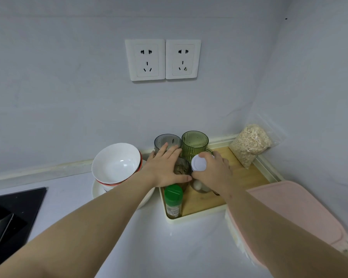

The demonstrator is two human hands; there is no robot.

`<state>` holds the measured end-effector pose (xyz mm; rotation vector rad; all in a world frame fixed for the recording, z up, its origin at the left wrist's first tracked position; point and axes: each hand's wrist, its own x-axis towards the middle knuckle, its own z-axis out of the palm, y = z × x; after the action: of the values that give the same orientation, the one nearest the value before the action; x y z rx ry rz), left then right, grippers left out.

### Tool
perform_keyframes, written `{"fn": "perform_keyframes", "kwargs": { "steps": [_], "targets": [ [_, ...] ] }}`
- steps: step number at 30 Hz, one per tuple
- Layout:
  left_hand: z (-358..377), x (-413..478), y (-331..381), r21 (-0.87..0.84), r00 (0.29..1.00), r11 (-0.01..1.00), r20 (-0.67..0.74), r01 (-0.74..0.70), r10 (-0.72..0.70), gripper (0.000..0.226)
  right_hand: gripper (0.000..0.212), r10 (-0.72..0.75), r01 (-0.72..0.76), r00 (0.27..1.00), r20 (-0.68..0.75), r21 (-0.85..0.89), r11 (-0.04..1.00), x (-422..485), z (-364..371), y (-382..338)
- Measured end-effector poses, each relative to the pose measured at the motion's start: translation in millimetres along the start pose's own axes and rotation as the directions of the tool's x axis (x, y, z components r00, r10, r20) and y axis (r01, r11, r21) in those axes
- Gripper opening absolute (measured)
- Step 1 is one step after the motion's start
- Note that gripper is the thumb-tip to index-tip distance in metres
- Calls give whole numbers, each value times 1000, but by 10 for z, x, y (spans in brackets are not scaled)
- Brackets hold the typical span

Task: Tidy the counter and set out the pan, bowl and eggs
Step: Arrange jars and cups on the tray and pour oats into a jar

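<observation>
A wooden tray [243,177] with a cream rim sits in the counter's back right corner. On it my right hand [213,173] grips a clear jar with a white lid [198,163]; pale round things show through its glass. My left hand [165,167] lies flat with straight fingers over a small glass jar [182,169] beside it. A stack of white bowls [117,163] with red rims rests on a white plate left of the tray.
A grey cup [166,140] and a green cup [195,144] stand at the tray's back. A green-capped spice bottle [173,199] stands at its front left. A bag of oats [249,144] leans in the corner. A pink board [289,213] lies right, a black cooktop [14,213] left.
</observation>
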<state>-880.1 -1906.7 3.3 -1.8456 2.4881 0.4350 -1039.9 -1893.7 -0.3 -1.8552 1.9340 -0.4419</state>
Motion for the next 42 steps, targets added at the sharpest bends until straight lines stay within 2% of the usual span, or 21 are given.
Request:
{"fn": "perform_keyframes", "kwargs": {
  "steps": [5,9,12,16,19,28,35,39,42],
  "targets": [
    [-24,12,58,-5,999,999,-31,38,-38,85,58,27,-27,999,17,1,1000,-43,-38,-52],
    [-88,-27,103,-57,994,998,-107,26,-32,79,47,36,-34,996,-75,31,999,-101,-107,-203],
    [-153,-160,91,-119,985,993,-168,16,-36,71,47,15,-10,995,-101,54,998,-190,-180,-341],
    [-296,-438,91,-290,952,957,-297,-20,-70,55,48,21,-13,995,-98,80,997,-373,-213,-480],
    [-422,-726,114,-500,920,866,-345,-12,-187,43,48,23,-13,996,-90,116,993,-557,-213,-636],
    [-547,-1736,-86,-822,835,570,-303,15,-460,34,38,-42,71,995,-87,359,931,-1249,-56,-1194],
    [-368,-2475,-363,-881,797,470,-243,58,-552,29,36,-84,105,994,-64,500,860,-1902,208,-1491],
    [-225,-2846,-406,-889,801,453,-220,71,-557,28,33,-58,89,995,-75,529,844,-2255,377,-1542],
    [-88,-3197,-391,-894,787,438,-207,89,-581,31,34,-72,76,997,-29,544,836,-2562,544,-1557]
  ]
}}
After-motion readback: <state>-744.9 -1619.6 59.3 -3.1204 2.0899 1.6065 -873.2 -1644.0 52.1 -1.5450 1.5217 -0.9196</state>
